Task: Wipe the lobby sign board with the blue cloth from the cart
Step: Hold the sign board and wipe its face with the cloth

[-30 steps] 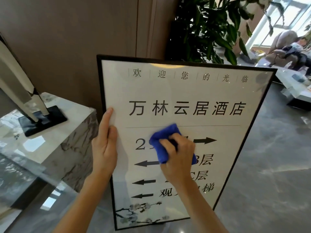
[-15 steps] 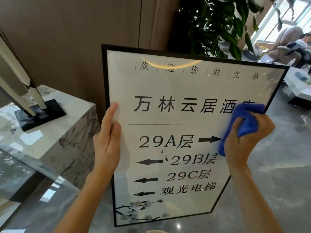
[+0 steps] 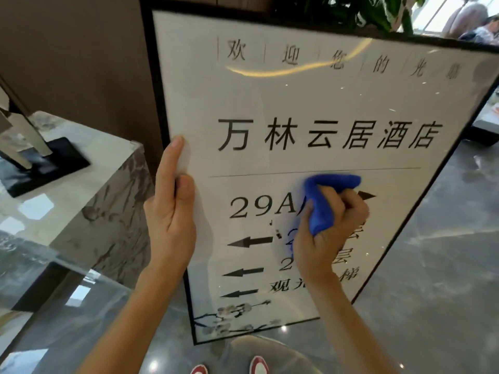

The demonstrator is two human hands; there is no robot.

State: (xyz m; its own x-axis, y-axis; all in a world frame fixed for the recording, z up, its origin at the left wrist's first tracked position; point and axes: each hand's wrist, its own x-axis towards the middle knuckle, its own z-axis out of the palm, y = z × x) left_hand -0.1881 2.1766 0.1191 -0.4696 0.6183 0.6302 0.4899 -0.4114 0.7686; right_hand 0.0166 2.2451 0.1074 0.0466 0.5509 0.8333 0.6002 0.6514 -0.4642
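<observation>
Where half a second ago it rubbed the right edge, the right hand (image 3: 328, 225), bunched round the blue cloth (image 3: 328, 197), now works mid-board by "29A"; the left hand (image 3: 172, 209) clasps the sign board (image 3: 310, 103)'s left edge, thumb in front; wiping likely continues, lower lines remaining.

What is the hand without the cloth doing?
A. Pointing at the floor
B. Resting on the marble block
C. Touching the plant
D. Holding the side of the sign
D: the left hand grips the left edge of the sign board, thumb on the front, while the right hand presses the blue cloth on its face.
</observation>
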